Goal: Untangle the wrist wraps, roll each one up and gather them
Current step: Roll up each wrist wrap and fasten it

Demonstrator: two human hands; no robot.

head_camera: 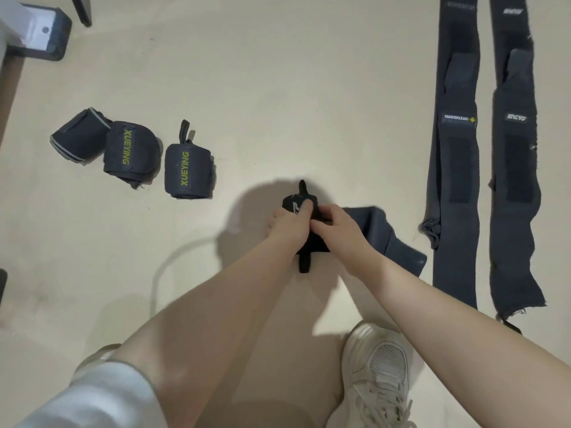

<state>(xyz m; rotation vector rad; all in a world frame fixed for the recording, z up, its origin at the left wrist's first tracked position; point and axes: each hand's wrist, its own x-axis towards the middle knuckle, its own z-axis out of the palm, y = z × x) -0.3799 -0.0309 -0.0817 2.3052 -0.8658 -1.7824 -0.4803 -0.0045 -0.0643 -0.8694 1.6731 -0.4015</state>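
Note:
My left hand and my right hand both grip a partly rolled black wrist wrap low over the floor at centre. Its grey loose tail trails to the right on the floor, and a black loop strap sticks out below the hands. Three rolled wraps lie at the left: one with grey edging and two marked XUEYING. Two long grey wraps lie flat and unrolled at the right, side by side.
My bare knee and a white sneaker fill the bottom of the view. A grey and white furniture foot stands at the top left, with a dark leg beside it. Beige floor lies between the rolled and flat wraps.

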